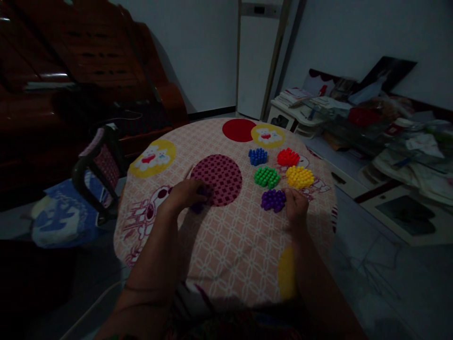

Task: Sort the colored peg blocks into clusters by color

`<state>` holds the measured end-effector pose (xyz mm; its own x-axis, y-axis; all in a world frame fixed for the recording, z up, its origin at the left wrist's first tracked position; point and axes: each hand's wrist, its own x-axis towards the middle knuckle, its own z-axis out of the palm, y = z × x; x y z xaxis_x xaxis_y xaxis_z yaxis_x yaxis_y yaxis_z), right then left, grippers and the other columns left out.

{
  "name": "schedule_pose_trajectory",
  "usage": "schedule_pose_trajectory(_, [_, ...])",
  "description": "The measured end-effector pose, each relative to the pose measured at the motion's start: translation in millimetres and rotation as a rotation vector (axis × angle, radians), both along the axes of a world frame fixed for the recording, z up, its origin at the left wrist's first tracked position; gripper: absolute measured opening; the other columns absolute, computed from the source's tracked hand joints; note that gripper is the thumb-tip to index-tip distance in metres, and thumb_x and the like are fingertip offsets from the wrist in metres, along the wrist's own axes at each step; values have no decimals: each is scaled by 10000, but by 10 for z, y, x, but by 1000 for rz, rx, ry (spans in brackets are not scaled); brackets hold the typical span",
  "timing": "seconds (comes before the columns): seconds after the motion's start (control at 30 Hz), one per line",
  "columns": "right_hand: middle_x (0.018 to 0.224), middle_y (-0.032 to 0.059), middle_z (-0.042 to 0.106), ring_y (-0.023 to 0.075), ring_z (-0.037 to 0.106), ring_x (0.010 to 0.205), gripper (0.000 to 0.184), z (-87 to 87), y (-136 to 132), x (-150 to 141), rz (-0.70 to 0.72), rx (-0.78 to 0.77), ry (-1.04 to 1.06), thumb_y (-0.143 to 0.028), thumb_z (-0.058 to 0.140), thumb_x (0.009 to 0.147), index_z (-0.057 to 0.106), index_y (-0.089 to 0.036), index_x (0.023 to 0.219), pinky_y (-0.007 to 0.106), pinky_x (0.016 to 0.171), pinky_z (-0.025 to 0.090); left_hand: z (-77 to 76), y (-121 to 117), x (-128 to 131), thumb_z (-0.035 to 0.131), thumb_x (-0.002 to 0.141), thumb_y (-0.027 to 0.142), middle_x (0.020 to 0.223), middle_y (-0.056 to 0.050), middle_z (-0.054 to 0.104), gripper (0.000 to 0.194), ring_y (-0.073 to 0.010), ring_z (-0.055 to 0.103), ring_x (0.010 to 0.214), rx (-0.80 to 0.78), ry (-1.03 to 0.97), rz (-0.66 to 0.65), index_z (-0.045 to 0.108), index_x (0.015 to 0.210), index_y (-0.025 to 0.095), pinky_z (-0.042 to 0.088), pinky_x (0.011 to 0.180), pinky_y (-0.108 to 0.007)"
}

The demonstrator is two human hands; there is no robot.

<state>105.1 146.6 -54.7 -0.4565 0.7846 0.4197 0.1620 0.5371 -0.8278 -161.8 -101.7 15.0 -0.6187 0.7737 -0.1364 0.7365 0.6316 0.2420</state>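
On the table's right side, my right hand (296,206) is closed, its fingertips against the right edge of a purple cluster of knobbed beads (273,200). My left hand (187,192) curls its fingers over a smaller dark purple piece (197,206), which they partly hide, at the lower left of a dark-checked circle on the cloth. Beyond the purple cluster sit similar bead clusters: green (266,177), yellow (300,177), blue (258,156) and red (288,157). Dim light hides the finer detail of the beads.
A patterned pink cloth (226,255) covers the round table. At its left stands a chair (101,165); a wooden sofa (106,61) is behind. Along the right wall runs a low cabinet (399,212) crowded with papers and bags.
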Motion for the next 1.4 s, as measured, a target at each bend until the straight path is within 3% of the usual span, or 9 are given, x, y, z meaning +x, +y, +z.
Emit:
schedule_pose_trajectory(0.13, [642, -8, 564, 167, 525, 671, 367, 2, -2, -4, -10, -5, -4, -440, 485, 953, 648, -189, 741, 291, 650, 400, -40, 73, 21, 726, 723, 194, 990, -71, 755, 241, -256, 672, 926, 50, -2, -96, 727, 962, 219, 502, 839, -339])
schedule_pose_trajectory(0.23, [629, -12, 548, 165, 516, 663, 380, -1, 0, -6, -23, -10, -10, -448, 476, 952, 640, -190, 726, 287, 643, 397, -3, 230, 179, 652, 799, 199, 986, -75, 758, 180, -253, 681, 922, 167, -10, -150, 736, 956, 223, 503, 858, -352])
schedule_pose_trajectory(0.47, [619, -13, 512, 166, 502, 675, 387, 26, -23, -17, -34, -25, -10, -451, 472, 949, 612, -195, 695, 284, 643, 392, 8, 684, 963, 628, 847, 160, 1075, -55, 751, 254, -201, 688, 990, 452, -215, -381, 710, 1083, 205, 504, 909, -293])
schedule_pose_trajectory(0.57, [607, -19, 493, 164, 496, 674, 393, 35, -27, -18, -27, -33, -17, -462, 466, 949, 589, -201, 682, 282, 644, 389, -90, 818, 1279, 660, 837, 167, 1042, -56, 738, 231, -194, 687, 947, 475, -238, -419, 682, 1065, 194, 519, 872, -290])
schedule_pose_trajectory(0.7, [604, -22, 490, 160, 493, 665, 383, 31, -19, -19, -29, -27, -24, -443, 465, 947, 560, -206, 661, 286, 656, 385, -210, 911, 1519, 648, 854, 188, 1055, -67, 707, 231, -204, 683, 959, 472, -161, -441, 659, 1085, 197, 535, 844, -294])
schedule_pose_trajectory(0.83, [603, -23, 492, 159, 492, 658, 382, 28, -16, -16, -31, -17, -22, -427, 458, 951, 549, -211, 650, 288, 660, 382, -254, 965, 1626, 573, 932, 244, 1018, -76, 680, 173, -186, 677, 871, 442, -79, -455, 661, 1068, 182, 542, 759, -279])
schedule_pose_trajectory(1.1, [636, -16, 543, 156, 510, 666, 365, 29, -15, -19, -30, -20, -23, -426, 469, 946, 597, -197, 692, 285, 665, 391, -364, 1049, 1738, 441, 1023, 323, 940, -73, 653, 247, -167, 647, 816, 503, 59, -485, 633, 994, 169, 531, 705, -271])
schedule_pose_trajectory(1.3, [620, -24, 511, 155, 504, 662, 377, 0, 3, 1, -8, -17, -14, -433, 483, 956, 585, -197, 680, 287, 669, 394, -371, 1038, 1778, 498, 994, 306, 1007, -72, 643, 172, -166, 645, 857, 551, 44, -453, 592, 1062, 180, 531, 718, -265])
schedule_pose_trajectory(1.4, [625, -18, 517, 160, 507, 668, 375, -5, 9, 10, 0, -4, -13, -432, 482, 958, 601, -191, 696, 290, 666, 394, -306, 975, 1662, 613, 934, 356, 1058, -78, 643, 250, -184, 651, 907, 568, -12, -422, 582, 1109, 181, 537, 752, -283])
